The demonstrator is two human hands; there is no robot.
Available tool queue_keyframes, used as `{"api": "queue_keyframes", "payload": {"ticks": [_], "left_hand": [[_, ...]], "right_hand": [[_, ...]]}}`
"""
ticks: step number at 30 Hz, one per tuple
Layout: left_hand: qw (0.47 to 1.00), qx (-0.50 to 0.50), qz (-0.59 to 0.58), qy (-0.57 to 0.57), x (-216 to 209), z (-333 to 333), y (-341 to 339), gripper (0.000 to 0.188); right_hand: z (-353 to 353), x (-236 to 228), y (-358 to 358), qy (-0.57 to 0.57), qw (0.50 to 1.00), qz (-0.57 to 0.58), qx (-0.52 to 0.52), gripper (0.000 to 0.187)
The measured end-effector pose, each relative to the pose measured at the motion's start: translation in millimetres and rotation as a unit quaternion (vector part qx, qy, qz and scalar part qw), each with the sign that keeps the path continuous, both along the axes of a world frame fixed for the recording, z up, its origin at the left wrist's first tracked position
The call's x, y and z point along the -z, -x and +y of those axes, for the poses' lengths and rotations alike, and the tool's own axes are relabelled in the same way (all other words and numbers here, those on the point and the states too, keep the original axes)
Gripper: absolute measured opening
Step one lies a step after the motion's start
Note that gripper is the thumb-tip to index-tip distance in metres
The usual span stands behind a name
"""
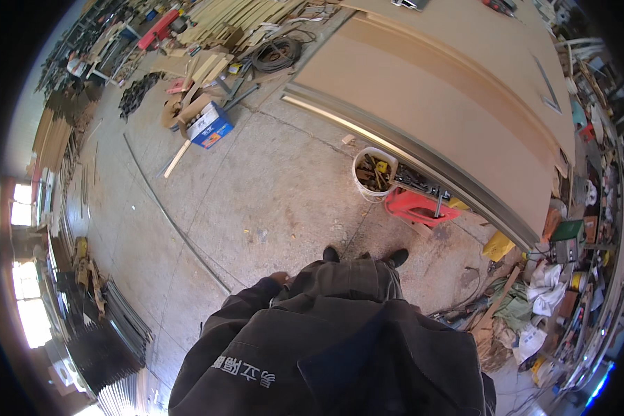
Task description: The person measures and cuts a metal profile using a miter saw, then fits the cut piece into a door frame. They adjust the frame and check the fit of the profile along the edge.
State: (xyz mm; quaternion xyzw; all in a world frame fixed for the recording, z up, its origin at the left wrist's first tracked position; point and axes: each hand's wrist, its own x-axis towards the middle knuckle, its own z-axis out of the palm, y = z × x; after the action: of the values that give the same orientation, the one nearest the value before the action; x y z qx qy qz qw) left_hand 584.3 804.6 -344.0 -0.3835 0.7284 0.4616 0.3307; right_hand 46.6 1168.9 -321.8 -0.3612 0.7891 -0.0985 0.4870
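Just past the dark left sleeve, part of my left hand (280, 277) shows beside the front of my dark jacket (340, 326). Its fingers are mostly hidden, so whether it is open or closed does not show. My right hand is out of view behind the jacket. A long thin rod (173, 225) lies on the floor to the left of that hand. Ahead of my shoes stand a white bucket (358, 182) of small tools and parts and a red plastic case or tray (412, 209).
A large board-topped workbench (423, 76) with a metal edge fills the front right. A blue and white box (211, 128) sits on the concrete floor (277, 180). Stacked wooden strips (236, 21) lie far off. Dark metal lengths (128, 315) are at left, clutter (534, 298) at right.
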Motion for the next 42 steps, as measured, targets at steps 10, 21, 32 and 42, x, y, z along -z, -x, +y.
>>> {"api": "queue_keyframes", "payload": {"ticks": [10, 21, 32, 42], "left_hand": [[0.968, -0.246, 0.042, -0.028, 30, 75, -48, 0.038], [0.942, -0.32, 0.011, 0.1, -39, -31, -5, 0.044], [0.861, -0.376, 0.264, 0.218, -235, -298, 98, 0.032], [0.809, -0.291, 0.51, -0.03, -348, -415, 185, 0.058]], "right_hand": [[-122, -42, 3, -0.054, 0.998, -0.041, -0.012, 0.038], [-281, -48, 45, -0.068, 0.951, -0.235, 0.188, 0.024], [-379, -195, 10, 0.343, 0.671, -0.42, 0.506, 0.055], [-437, -280, -20, 0.507, 0.588, -0.337, 0.532, 0.039]]}}
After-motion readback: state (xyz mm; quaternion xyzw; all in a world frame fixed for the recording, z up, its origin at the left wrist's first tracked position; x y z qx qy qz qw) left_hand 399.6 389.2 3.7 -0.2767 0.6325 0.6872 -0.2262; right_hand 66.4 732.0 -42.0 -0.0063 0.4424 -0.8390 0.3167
